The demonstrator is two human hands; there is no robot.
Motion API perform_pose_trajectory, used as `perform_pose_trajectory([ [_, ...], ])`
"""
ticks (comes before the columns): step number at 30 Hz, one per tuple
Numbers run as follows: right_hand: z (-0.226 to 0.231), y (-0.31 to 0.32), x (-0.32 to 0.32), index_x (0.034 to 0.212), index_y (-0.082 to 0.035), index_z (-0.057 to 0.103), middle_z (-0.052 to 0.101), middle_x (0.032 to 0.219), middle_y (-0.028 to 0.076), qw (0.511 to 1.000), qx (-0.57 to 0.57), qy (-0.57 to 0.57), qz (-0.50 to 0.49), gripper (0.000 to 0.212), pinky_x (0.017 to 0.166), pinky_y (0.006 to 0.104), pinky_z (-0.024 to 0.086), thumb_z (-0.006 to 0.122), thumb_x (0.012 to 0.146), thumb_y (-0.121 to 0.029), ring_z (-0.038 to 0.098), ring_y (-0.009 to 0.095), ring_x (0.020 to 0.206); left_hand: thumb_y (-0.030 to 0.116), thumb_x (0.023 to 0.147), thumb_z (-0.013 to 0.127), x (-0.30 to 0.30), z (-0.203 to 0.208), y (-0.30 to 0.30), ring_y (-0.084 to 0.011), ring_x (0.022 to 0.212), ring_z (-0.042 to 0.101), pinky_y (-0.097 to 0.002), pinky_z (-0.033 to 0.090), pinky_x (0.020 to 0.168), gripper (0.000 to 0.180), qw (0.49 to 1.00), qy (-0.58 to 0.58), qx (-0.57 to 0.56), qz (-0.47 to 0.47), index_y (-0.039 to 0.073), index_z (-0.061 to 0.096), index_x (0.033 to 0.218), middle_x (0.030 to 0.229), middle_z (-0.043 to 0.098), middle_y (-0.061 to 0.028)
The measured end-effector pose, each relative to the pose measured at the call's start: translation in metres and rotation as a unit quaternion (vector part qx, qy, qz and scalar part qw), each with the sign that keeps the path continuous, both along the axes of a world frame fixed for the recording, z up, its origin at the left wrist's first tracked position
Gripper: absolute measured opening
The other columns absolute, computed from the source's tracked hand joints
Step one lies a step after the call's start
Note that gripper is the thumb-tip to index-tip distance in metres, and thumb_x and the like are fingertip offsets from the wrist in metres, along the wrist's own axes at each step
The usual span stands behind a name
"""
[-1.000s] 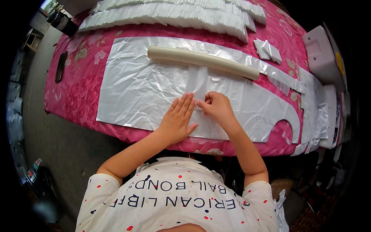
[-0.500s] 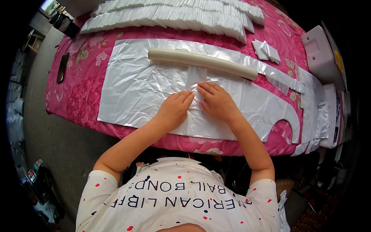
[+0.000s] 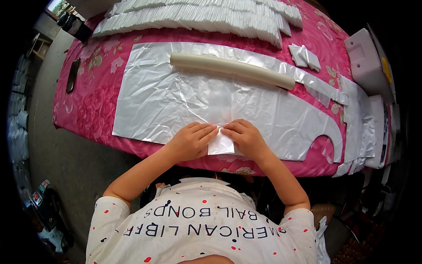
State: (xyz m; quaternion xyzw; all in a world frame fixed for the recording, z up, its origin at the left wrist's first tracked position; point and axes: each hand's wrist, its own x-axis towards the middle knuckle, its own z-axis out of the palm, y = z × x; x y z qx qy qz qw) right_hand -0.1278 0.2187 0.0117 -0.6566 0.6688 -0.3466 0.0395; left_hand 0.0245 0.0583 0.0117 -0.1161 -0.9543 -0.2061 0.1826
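Strip (image 3: 220,145) of whitish film, right up at the near side of the sheet (image 3: 158,101), its squared-off folded end lying flat and pointing back at the person! Left hand (image 3: 188,141) on one side of it, right hand (image 3: 245,137) on the other, fingertips almost meeting on top. On each hand the fingers lie close together, curved down onto the strip; whether either thumb pinches it from below, I can't tell from here. Past the fingertips the strip runs on, paler, toward the tube (image 3: 233,70). Underneath, the sheet spreads wide, silvery and creased, with a rounded cut-out at its right end. Pink flowered cloth (image 3: 94,110) shows around it, a slim dark slab (image 3: 73,75) lying off to the left. And there's the tube, beige, slanting across the sheet, well apart from both hands! Beyond its right end, small white packets (image 3: 310,58) overlap; farther right, a white box (image 3: 368,61). Back left, a dark jar (image 3: 75,29), and at the far side, long white rows (image 3: 189,22), tightly packed!
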Motion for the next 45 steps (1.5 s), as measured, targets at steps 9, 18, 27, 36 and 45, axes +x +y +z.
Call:
perform_pose_trajectory([
  [9, 0.006, -0.005, -0.007, 0.086, -0.004, 0.069, 0.063, 0.070, 0.008, 0.947, 0.117, -0.257, -0.152, 0.012, 0.060, 0.0295, 0.048, 0.061, 0.078, -0.009, 0.061, 0.019, 0.064, 0.012, 0.076, 0.063, -0.010, 0.017, 0.002, -0.0263, 0.086, 0.063, -0.0341, 0.049, 0.075, 0.046, 0.962, -0.165, 0.167, 0.139, -0.005, 0.051, 0.118, 0.090, 0.066, -0.0146],
  [18, 0.024, -0.039, -0.033, 0.074, 0.005, 0.065, 0.060, 0.059, 0.007, 0.820, 0.325, -0.421, -0.211, 0.031, 0.049, 0.0255, 0.044, 0.059, 0.086, -0.024, 0.058, 0.012, 0.050, 0.015, 0.080, 0.063, -0.042, 0.013, -0.009, -0.0265, 0.064, 0.064, -0.0325, 0.049, 0.061, 0.062, 0.876, -0.210, 0.326, 0.287, -0.012, 0.035, 0.129, 0.071, 0.065, -0.0150],
  [27, 0.024, -0.043, -0.034, 0.072, 0.005, 0.063, 0.061, 0.061, 0.009, 0.809, 0.335, -0.426, -0.229, 0.030, 0.050, 0.0266, 0.047, 0.059, 0.084, -0.022, 0.062, 0.016, 0.051, 0.009, 0.080, 0.062, -0.037, 0.017, 0.004, -0.0286, 0.095, 0.056, -0.0353, 0.045, 0.081, 0.059, 0.941, -0.122, 0.176, 0.262, -0.009, 0.035, 0.130, 0.105, 0.055, -0.0190],
  [36, 0.011, -0.042, -0.039, 0.066, 0.004, 0.062, 0.061, 0.057, 0.010, 0.817, 0.324, -0.431, -0.206, 0.033, 0.051, 0.0267, 0.047, 0.057, 0.084, -0.023, 0.062, 0.017, 0.051, 0.032, 0.080, 0.060, -0.049, -0.005, 0.025, -0.0382, 0.132, 0.025, -0.0449, 0.023, 0.108, 0.073, 0.983, -0.106, 0.001, 0.149, -0.009, 0.030, 0.133, 0.140, 0.027, -0.0259],
  [45, 0.017, -0.044, -0.035, 0.068, 0.005, 0.063, 0.061, 0.058, 0.011, 0.809, 0.333, -0.429, -0.225, 0.032, 0.052, 0.0277, 0.048, 0.058, 0.084, -0.022, 0.063, 0.018, 0.051, 0.051, 0.076, 0.058, -0.055, -0.019, 0.024, -0.0372, 0.137, 0.014, -0.0462, 0.010, 0.111, 0.096, 0.973, -0.143, -0.012, 0.180, -0.011, 0.017, 0.137, 0.144, 0.016, -0.0273],
])
